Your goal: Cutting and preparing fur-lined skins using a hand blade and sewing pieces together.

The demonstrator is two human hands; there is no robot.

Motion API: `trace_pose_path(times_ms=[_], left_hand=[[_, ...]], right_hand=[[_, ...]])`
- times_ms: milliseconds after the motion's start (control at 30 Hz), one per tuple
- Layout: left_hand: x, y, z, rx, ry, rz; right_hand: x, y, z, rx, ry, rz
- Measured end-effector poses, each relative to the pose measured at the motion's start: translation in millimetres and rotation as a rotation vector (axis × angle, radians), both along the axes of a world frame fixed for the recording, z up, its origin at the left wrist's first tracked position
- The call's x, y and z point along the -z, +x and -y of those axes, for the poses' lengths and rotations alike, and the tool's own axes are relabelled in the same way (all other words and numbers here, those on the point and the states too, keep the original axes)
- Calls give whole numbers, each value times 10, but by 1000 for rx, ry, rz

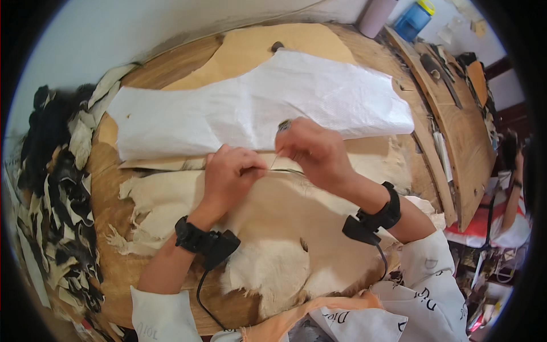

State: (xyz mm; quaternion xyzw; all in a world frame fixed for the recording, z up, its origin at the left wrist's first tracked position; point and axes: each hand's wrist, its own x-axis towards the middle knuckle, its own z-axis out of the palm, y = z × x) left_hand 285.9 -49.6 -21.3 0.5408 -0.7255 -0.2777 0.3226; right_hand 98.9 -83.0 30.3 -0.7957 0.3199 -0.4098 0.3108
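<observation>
Right fingers: thumb and forefinger of the right hand (pixel 316 149) pinching a fine needle or thread (pixel 274 161), too thin to tell which; it slants down toward the left fingertips; a dark, shiny band, ring or thimble, sits on one finger (pixel 284 125)
Left fingers: left hand (pixel 231 172) curled, thumb and forefinger pressed together at the hide edge; they seem to nip it; how much lies between them cannot be told
Cream hide: ragged-edged cream hide (pixel 336 228) spread under and nearer the body than both sets of fingertips; its far edge meets a second cream strip (pixel 370 154) just beyond them
White sheet: glossy white sheet (pixel 262 102) lies beyond the fingers; tan leather (pixel 245 57) shows past it
Fur scraps: black-and-white heap (pixel 57 211), well left of the left fingers
Stitch: judged as hand-sewing along that edge, mid-stitch
Pull: next move would call for steady left-hand hold, right fingers drawing clear without snagging; slack could loop or tangle
</observation>
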Motion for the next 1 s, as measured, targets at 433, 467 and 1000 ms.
trace_pose_path(times_ms=[433,467,1000], left_hand=[[-136,-75,-7,116,14,113],[-84,-115,1,123,17,111],[-103,17,-45,120,37,74]], right_hand=[[-1251,-1999,-1147,-280,384,1004],[-1446,-1999,-1134,-490,468,855],[-305,-936,-1123,142,259,-405]])
